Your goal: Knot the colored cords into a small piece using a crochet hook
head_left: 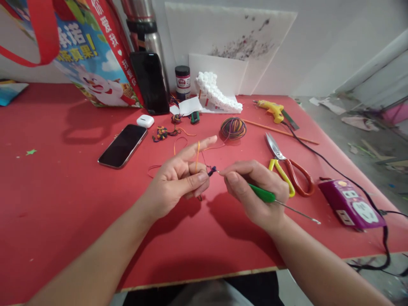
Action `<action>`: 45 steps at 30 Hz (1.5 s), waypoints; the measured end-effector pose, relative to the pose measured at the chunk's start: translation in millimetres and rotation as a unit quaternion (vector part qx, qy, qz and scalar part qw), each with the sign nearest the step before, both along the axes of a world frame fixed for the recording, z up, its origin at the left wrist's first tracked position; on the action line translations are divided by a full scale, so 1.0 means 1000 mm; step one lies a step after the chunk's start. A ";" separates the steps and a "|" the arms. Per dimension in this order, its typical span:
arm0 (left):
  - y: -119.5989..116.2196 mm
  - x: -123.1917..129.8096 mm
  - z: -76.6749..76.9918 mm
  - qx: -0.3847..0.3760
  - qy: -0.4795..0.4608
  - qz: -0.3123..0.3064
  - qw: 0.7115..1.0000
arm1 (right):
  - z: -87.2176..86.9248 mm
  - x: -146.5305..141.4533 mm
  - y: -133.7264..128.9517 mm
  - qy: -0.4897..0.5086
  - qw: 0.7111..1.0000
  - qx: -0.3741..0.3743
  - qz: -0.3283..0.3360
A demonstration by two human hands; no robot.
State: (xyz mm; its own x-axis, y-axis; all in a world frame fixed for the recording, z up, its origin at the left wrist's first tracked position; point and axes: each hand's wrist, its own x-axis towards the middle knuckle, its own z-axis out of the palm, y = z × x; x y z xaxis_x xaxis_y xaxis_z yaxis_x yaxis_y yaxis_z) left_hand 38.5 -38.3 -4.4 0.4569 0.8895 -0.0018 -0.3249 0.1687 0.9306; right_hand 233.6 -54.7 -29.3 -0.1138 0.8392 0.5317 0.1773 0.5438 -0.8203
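1. Head view: pinching dark yarn work [211, 171] in left fingers [191, 182], above the middle of the surface [57, 204].
2. Gripping a green-handled hook [263, 194] in right fingers [238, 185], pointed at the yarn work.
3. Facing a yarn ball [233, 128] nearer the far edge.

Yarn ball [233, 128] on table [63, 208], left of scissors [280, 156] and glue gun [272, 111]

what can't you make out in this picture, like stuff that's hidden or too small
All in the head view:
Tip of the green-handled hook: too small to tell if it has caught a loop.
Part of the dark yarn piece: hidden by the left hand.
Front of the hook's handle: covered by the right hand.
Steel flask: top cut off by the upper edge.
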 end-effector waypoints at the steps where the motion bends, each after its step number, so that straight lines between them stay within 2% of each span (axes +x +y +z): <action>1: 0.000 0.000 0.000 -0.008 -0.003 0.002 1.000 | 0.000 0.001 0.001 0.009 1.000 -0.009 0.004; 7: 0.003 -0.004 0.002 -0.060 -0.042 0.005 0.997 | 0.006 0.003 0.006 0.088 0.991 -0.083 0.056; 12: 0.004 -0.009 0.005 -0.120 -0.104 -0.045 0.986 | 0.009 0.004 0.013 0.200 0.950 -0.191 0.147; 20: 0.002 -0.002 0.002 -0.191 -0.140 -0.084 0.968 | 0.007 0.000 0.016 0.223 0.915 -0.252 0.224; 22: 0.001 0.001 0.000 -0.191 -0.141 -0.082 0.968 | 0.005 -0.003 0.014 0.234 0.918 -0.239 0.214; 25: 0.000 0.005 -0.001 -0.177 -0.133 -0.048 0.974 | 0.002 -0.007 0.009 0.221 0.945 -0.190 0.148; 29: -0.002 0.007 0.000 -0.146 -0.110 -0.017 0.983 | 0.000 -0.007 0.006 0.099 0.990 -0.063 0.078; 32: -0.003 0.006 0.000 -0.125 -0.095 -0.013 0.987 | 0.001 -0.005 0.009 0.020 0.997 0.010 0.071; 39: 0.001 0.006 -0.008 -0.102 -0.066 0.027 0.992 | 0.001 -0.005 0.011 0.019 0.995 0.028 0.089; 45: 0.001 0.005 -0.004 -0.094 -0.052 0.059 0.993 | 0.001 -0.005 0.010 0.022 0.997 0.015 0.075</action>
State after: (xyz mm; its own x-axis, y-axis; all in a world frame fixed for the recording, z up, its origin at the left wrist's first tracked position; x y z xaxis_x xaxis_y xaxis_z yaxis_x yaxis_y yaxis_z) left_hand 43.3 -37.2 -8.5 0.3559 0.9254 -0.1302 -0.4453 0.2904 0.8470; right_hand 228.7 -44.7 -28.1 -0.2136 0.7986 0.5627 0.0568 0.5851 -0.8089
